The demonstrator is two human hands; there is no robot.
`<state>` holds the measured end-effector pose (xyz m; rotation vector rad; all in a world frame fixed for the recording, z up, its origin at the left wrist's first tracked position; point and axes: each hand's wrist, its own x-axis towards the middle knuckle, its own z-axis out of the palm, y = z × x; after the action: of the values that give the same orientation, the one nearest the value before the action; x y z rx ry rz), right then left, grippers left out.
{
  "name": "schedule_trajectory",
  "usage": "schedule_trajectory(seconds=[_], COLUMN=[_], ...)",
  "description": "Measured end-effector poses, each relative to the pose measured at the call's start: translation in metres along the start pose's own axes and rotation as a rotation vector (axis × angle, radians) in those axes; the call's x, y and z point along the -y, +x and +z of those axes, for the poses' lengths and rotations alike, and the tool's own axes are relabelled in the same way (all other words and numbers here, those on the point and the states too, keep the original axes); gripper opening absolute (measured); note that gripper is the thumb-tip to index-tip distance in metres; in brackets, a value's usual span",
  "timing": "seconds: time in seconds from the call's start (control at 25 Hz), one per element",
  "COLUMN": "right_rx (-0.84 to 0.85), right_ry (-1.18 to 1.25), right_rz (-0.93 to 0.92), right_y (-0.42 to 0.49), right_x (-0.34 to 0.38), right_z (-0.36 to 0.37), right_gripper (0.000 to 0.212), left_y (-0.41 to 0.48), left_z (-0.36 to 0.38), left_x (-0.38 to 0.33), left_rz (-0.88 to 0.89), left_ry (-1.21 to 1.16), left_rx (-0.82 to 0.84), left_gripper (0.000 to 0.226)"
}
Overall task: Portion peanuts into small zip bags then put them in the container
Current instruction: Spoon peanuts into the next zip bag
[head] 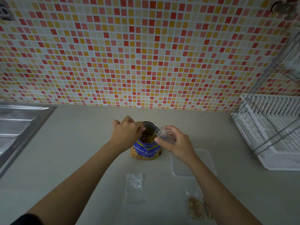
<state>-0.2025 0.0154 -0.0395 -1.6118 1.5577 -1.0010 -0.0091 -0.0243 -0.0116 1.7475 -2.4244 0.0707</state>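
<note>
A blue salted-peanut bag [145, 149] stands open on the counter, peanuts showing inside. My left hand [125, 133] grips the bag's left rim and holds the mouth apart. My right hand [174, 142] holds a small clear plastic cup [162, 133], tilted with its mouth at the bag's opening. An empty small zip bag [134, 187] lies flat near the front. A filled zip bag of peanuts [197, 207] lies at the front right. The clear container [206, 161] sits to the right, partly hidden by my right forearm.
A steel sink drainboard [19, 127] lies at the far left. A white dish rack with a wire frame [274, 132] stands at the right. The tiled wall [146, 54] rises behind the counter [78, 143].
</note>
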Motion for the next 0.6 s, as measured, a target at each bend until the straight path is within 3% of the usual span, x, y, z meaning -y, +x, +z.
schedule_trajectory(seconds=[0.24, 0.6], right_rx=[0.041, 0.098], right_ry=[0.022, 0.095], right_rz=[0.033, 0.063], right_y=[0.0, -0.003], right_x=[0.004, 0.008], right_z=[-0.004, -0.009], right_gripper=[0.046, 0.038], left_y=[0.009, 0.018], left_z=[0.013, 0.014], left_x=[0.0, 0.012], left_rz=[-0.356, -0.465], left_ry=[-0.3, -0.726], left_rx=[-0.039, -0.014], left_gripper=[0.03, 0.028])
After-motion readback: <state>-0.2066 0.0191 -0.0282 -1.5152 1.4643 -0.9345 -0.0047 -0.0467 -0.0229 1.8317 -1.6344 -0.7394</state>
